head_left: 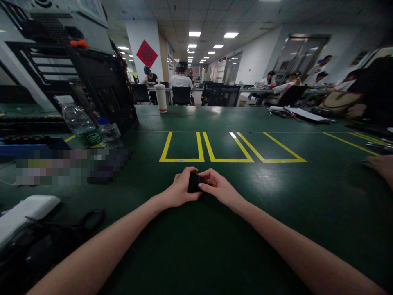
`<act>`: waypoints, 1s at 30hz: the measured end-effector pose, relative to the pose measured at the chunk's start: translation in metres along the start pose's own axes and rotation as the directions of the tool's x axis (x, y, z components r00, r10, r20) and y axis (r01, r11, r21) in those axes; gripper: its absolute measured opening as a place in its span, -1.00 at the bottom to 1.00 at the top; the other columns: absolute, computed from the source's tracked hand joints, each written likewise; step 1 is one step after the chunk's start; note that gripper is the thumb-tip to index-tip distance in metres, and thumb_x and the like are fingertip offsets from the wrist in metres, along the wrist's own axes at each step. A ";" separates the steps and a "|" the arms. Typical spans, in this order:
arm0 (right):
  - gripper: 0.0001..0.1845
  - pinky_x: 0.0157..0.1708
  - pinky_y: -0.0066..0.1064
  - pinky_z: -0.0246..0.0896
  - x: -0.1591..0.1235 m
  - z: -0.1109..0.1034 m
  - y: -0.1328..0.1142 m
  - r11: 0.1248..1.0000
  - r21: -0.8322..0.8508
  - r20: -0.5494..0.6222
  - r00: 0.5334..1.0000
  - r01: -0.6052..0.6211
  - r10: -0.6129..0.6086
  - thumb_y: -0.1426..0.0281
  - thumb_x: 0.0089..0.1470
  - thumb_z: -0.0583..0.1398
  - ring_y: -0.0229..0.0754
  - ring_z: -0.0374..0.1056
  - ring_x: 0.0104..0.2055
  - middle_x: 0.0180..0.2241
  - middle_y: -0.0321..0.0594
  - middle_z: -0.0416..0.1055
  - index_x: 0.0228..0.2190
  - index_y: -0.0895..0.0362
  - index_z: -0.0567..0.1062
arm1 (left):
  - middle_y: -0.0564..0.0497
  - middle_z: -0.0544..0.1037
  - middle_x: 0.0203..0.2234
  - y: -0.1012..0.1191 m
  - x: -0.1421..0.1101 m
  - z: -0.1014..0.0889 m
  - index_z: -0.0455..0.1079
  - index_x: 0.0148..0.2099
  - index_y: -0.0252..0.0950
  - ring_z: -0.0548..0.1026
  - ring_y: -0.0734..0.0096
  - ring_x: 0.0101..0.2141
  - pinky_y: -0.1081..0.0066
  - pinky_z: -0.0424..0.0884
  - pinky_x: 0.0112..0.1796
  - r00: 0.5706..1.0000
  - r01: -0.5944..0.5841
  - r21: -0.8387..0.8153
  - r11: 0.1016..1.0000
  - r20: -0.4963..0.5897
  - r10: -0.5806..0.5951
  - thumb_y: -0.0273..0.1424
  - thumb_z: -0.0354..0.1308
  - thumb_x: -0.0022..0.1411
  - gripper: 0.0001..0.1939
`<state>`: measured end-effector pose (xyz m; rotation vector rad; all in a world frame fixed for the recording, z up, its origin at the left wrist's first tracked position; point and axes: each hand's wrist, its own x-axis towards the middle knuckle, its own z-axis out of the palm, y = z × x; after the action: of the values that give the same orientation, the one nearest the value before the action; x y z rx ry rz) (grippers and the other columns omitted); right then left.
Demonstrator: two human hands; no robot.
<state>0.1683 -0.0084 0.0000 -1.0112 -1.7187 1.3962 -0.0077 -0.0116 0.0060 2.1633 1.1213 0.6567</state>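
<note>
Ceiling lights run back through a long office, and a dark green table point(196, 250) fills the foreground. Over its middle, the left hand point(176, 191) is curled around a small black object point(193, 183), fingers and thumb closed about its left side. The right hand point(220, 189) is partly closed, its thumb and fingertips gripping the right side of the same piece. Whether the piece touches the tabletop cannot be told. Just beyond the hands lie three yellow tape outlines point(182, 160), side by side. Farther left stand a clear plastic bottle point(89, 137) with a green label, a blue-capped bottle point(109, 135) and an opened computer case point(106, 96). A lidded white cup point(161, 98) stands near the far edge; papers point(308, 114) lie to its right. Another person's hand point(383, 167) rests at the right edge.
</note>
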 end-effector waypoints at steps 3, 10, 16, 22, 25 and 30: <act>-0.70 -0.13 -0.25 0.21 0.000 -0.001 -0.002 1.000 -0.010 -0.001 1.000 -0.022 0.022 0.44 -0.05 0.16 -0.21 0.28 -0.16 -0.17 -0.21 0.28 -0.21 0.11 0.30 | -0.10 0.24 -0.10 0.001 0.001 0.000 -0.03 0.04 -0.25 0.28 0.11 -0.08 0.09 0.17 -0.06 1.000 -0.011 0.008 1.000 -0.007 0.011 -0.33 0.14 0.02 -0.43; -0.65 -0.16 -0.25 0.22 -0.002 -0.003 -0.004 0.999 0.020 0.085 0.996 -0.043 0.041 0.45 -0.08 0.18 -0.19 0.29 -0.16 -0.21 -0.25 0.30 -0.19 0.06 0.26 | -0.12 0.22 -0.07 0.005 -0.001 -0.005 -0.03 0.05 -0.25 0.27 0.11 -0.07 0.10 0.16 -0.06 0.999 0.000 -0.003 1.000 0.037 0.000 -0.32 0.12 0.05 -0.44; -0.81 -0.28 -0.32 0.24 -0.001 0.001 0.002 1.000 -0.028 -0.012 1.000 -0.002 0.001 0.33 0.02 0.09 -0.21 0.28 -0.21 -0.23 -0.25 0.30 -0.25 0.07 0.30 | -0.09 0.23 -0.08 0.000 -0.001 -0.001 -0.02 0.06 -0.22 0.26 0.10 -0.07 0.08 0.16 -0.05 1.000 0.005 -0.022 1.000 -0.006 -0.005 -0.33 0.15 0.02 -0.42; -0.74 -0.34 -0.35 0.23 0.002 0.000 0.003 0.997 -0.045 -0.010 0.998 -0.058 0.058 0.33 0.00 0.12 -0.20 0.27 -0.23 -0.23 -0.20 0.31 -0.22 0.11 0.28 | -0.09 0.23 -0.09 0.000 -0.001 -0.002 -0.03 0.06 -0.21 0.26 0.09 -0.07 0.08 0.18 -0.06 1.000 0.023 -0.037 0.999 0.014 -0.022 -0.30 0.14 0.03 -0.41; -0.76 -0.33 -0.34 0.24 0.000 -0.002 -0.003 0.996 -0.049 0.045 0.996 -0.070 0.072 0.36 -0.01 0.12 -0.23 0.27 -0.26 -0.20 -0.21 0.29 -0.23 0.10 0.30 | -0.09 0.22 -0.08 -0.001 -0.002 -0.002 -0.03 0.07 -0.21 0.26 0.09 -0.07 0.09 0.20 -0.08 0.999 0.028 -0.036 0.999 0.021 -0.027 -0.30 0.14 0.04 -0.41; -0.69 -0.28 -0.35 0.24 -0.002 -0.003 -0.005 0.999 0.014 0.081 0.996 -0.031 0.030 0.41 -0.09 0.20 -0.23 0.27 -0.23 -0.17 -0.25 0.26 -0.24 0.08 0.27 | -0.10 0.22 -0.07 -0.003 -0.001 -0.001 -0.03 0.06 -0.22 0.25 0.09 -0.06 0.10 0.19 -0.08 1.000 0.012 -0.021 1.000 0.011 -0.012 -0.30 0.15 0.03 -0.41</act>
<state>0.1713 -0.0091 0.0058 -0.9889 -1.7547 1.4856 -0.0102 -0.0106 0.0049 2.1384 1.1163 0.6482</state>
